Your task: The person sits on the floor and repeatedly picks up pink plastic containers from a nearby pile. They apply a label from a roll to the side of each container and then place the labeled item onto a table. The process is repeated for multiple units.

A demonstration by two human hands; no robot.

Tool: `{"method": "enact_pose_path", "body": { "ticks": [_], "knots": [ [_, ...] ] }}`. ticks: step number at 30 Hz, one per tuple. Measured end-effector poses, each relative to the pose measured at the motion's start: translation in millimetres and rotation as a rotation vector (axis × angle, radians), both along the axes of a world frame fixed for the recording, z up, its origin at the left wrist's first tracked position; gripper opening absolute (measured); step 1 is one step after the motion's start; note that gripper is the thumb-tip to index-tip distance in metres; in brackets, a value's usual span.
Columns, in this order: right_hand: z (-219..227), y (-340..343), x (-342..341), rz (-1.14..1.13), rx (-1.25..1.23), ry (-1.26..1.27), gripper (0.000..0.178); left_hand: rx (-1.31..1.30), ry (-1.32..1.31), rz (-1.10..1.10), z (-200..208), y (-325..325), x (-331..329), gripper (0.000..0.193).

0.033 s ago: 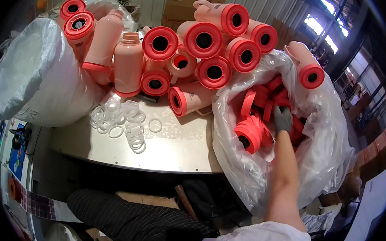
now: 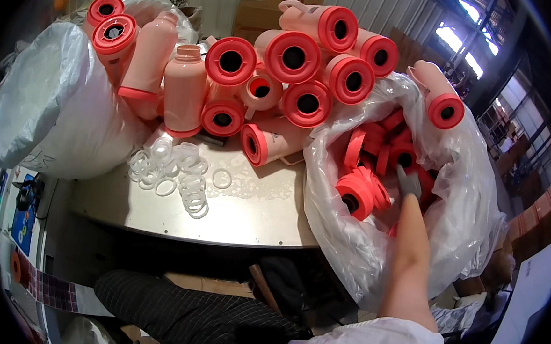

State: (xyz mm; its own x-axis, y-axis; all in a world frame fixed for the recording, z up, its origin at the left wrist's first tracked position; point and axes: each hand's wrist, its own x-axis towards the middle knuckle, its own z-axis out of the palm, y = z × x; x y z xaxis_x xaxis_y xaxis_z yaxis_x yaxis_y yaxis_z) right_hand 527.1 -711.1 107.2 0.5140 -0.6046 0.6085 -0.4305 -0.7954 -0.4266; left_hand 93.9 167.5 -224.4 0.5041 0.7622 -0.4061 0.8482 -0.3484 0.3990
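Observation:
My right hand (image 2: 409, 186), in a grey glove, reaches down into a large clear plastic bag (image 2: 331, 240). The bag holds a heap of red ring-shaped parts with dark centres. One finger stretches out against or just short of a round red part (image 2: 404, 157); contact is hard to make out. No part sits in the visible fingers. More red parts (image 2: 357, 194) lie to the hand's left. My left hand does not show clearly; a small grey shape at the lower edge is too cut off to name.
Pink bottles (image 2: 184, 95) with red bases are piled along the table's (image 2: 253, 218) back, several lying down. White rings (image 2: 194, 192) are heaped near its middle. A white sack (image 2: 80, 133) stands at the left. One pink bottle (image 2: 443, 97) rests on the bag's far rim.
My right hand has drawn slightly back toward me and to the right. The round red part it covered now shows its dark centre.

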Motion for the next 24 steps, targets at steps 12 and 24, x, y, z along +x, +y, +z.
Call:
{"method": "enact_pose_path", "body": {
  "ticks": [12,24],
  "knots": [
    [-7,168,-15,0.583,-0.532,0.106,0.040,-0.087,-0.381,0.157,60,-33,-16,0.040],
    [1,634,-162,1.747,-0.823,-0.307,0.051,0.841,-0.506,0.936,93,-26,-206,0.059]
  ]
}}
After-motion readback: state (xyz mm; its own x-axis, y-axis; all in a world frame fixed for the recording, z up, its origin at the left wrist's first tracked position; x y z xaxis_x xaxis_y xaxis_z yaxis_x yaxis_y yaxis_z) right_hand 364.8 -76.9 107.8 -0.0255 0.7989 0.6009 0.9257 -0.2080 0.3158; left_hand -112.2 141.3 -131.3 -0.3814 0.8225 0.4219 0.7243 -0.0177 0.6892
